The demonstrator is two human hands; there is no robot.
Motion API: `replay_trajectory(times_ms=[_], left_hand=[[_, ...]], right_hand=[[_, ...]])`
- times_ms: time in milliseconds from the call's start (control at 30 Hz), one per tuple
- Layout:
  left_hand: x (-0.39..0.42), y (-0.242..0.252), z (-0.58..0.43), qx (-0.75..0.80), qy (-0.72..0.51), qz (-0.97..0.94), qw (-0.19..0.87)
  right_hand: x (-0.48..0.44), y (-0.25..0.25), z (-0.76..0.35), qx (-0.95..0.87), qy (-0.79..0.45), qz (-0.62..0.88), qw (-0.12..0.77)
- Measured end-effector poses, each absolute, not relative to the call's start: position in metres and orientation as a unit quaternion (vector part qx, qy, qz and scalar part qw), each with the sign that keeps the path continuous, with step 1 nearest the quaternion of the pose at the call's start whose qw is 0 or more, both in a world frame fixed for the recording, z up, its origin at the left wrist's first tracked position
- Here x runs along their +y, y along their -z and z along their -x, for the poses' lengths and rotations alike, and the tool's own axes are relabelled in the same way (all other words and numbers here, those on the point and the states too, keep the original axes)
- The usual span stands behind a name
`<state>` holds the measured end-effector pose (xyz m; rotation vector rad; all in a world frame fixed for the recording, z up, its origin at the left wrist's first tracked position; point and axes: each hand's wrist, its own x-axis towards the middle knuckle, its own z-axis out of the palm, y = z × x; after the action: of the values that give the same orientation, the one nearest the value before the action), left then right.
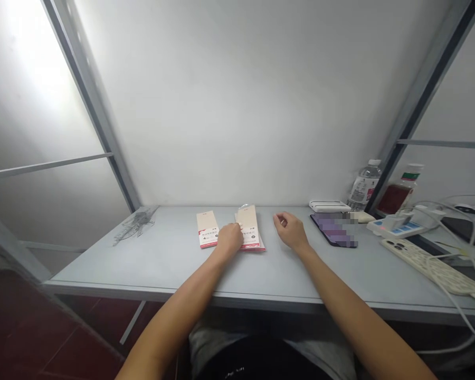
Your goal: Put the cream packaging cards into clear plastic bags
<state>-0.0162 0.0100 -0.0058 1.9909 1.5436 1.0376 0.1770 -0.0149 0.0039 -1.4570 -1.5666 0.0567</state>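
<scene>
far l: dark red floor tiles (19, 322) below the edge of a grey table (162, 264), which stands against a white wall (237, 105). on the table's l end is a dark scribbly patch (134, 226), prob a stain or thin wires, hard to tell from here

mid table: cream & red paper packet (208, 230) lies flat w/ a similar packet (248, 227) just r of it, clear plastic (243, 207) showing at its far end & a pink edge along its near side. l hand (229, 238) sits btwn the two, overlapping both, fingers (233, 228) curled down onto the r packet's l side. touching it, but can't tell if it's actually gripped

r hand (290, 231) rests on the table just r of the packets, fingers half curled, holding nothing

further r: phone (334, 230) lying flat, screen pixelated, w/ white box (329, 206) just behind it. behind those, water bottle (364, 184) & bottle w/ red contents (399, 190), both upright. then blue & white power strip (396, 227), cream power strip (431, 266) w/ white cables (451, 211) running over it, & dark slab (465, 230) at far r, maybe a tablet
</scene>
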Motion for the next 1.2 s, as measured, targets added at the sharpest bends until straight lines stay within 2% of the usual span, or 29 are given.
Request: replay_trajectory(times_ms=[167,333,433,633,900,1200], left_hand=[[0.001,-0.004,0.013,0.544,-0.271,-0.793,0.028],[-0.005,-0.004,0.008,0.458,-0.317,-0.829,0.041],[-0.006,-0.003,0.007,0.460,-0.310,-0.830,0.045],[-0.007,-0.003,0.008,0.449,-0.266,-0.853,0.007],[-0.005,0.000,0.008,0.470,-0.204,-0.859,-0.018],[-0.005,0.002,0.008,0.459,-0.165,-0.871,-0.056]], right_hand=[[-0.028,-0.009,-0.155,-0.654,-0.122,0.593,0.453],[-0.027,-0.006,-0.148,-0.652,-0.311,0.517,0.459],[-0.027,-0.005,-0.147,-0.638,-0.374,0.495,0.456],[-0.028,-0.003,-0.150,-0.655,-0.340,0.493,0.461],[-0.028,0.001,-0.151,-0.711,-0.249,0.505,0.421],[-0.031,0.000,-0.152,-0.736,-0.244,0.495,0.392]])
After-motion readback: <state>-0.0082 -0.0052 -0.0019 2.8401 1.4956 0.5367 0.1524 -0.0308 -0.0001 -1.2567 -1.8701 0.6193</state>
